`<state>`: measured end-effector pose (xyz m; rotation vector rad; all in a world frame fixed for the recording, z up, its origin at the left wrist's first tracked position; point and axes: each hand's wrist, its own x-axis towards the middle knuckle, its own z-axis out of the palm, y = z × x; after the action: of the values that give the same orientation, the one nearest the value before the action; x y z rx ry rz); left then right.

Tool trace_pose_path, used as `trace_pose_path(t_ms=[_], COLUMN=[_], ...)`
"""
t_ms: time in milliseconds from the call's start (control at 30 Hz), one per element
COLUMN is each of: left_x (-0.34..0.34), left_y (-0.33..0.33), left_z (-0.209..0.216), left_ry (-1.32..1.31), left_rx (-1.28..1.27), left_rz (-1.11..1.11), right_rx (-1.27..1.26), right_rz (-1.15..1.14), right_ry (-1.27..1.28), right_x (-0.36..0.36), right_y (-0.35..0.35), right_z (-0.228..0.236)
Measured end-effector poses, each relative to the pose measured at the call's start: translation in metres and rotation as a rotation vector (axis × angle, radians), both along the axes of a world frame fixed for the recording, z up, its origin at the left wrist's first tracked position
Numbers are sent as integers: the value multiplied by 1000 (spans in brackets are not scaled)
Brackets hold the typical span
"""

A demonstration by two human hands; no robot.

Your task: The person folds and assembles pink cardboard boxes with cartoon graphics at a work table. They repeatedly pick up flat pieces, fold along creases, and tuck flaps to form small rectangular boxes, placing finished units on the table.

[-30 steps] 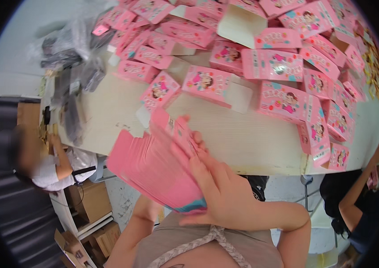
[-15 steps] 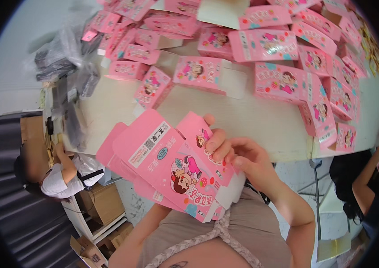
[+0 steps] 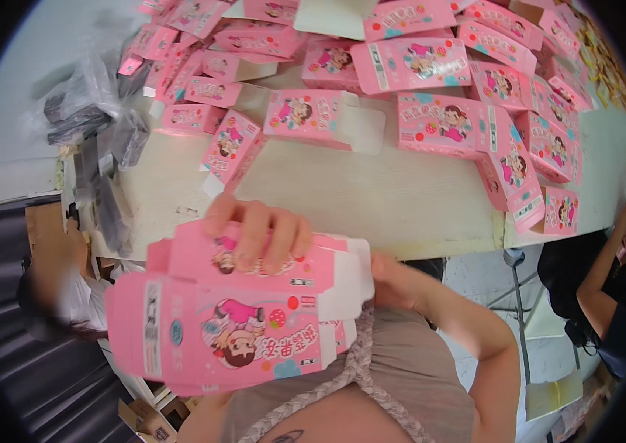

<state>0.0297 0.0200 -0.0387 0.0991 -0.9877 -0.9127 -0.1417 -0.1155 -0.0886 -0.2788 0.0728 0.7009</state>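
Note:
A small stack of flat pink printed cartons is tilted in front of my body, white end flaps toward the right. My left hand is closed over the far edge of the cartons, its fingers curled onto the printed side. The rest of that hand is hidden behind them. My right hand is at the white flaps on the right end; its fingers are mostly hidden and slightly blurred. Beyond, on the table, lie formed pink boxes, one with its white flap standing out.
A pile of pink boxes covers the far side of the pale table. Dark items in clear plastic lie at the left. One person sits at the left, another at the right. An open brown carton stands low at the left.
The cartons have turned to lie more crosswise and shifted left. My left fingers now show over their far edge. My right hand has moved off the printed side to the flap end.

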Motion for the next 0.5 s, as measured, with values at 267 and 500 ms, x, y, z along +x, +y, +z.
trace_pose_path(t_ms=[267, 500], left_x=[25, -12], left_y=[30, 33], left_z=[89, 102], left_ry=[-742, -1474], left_rx=[113, 207], left_rz=[778, 1120], right_rx=[245, 21], right_rz=[-118, -269], right_ry=[-118, -69], right_x=[39, 65], right_y=[21, -42], right_z=[62, 90])
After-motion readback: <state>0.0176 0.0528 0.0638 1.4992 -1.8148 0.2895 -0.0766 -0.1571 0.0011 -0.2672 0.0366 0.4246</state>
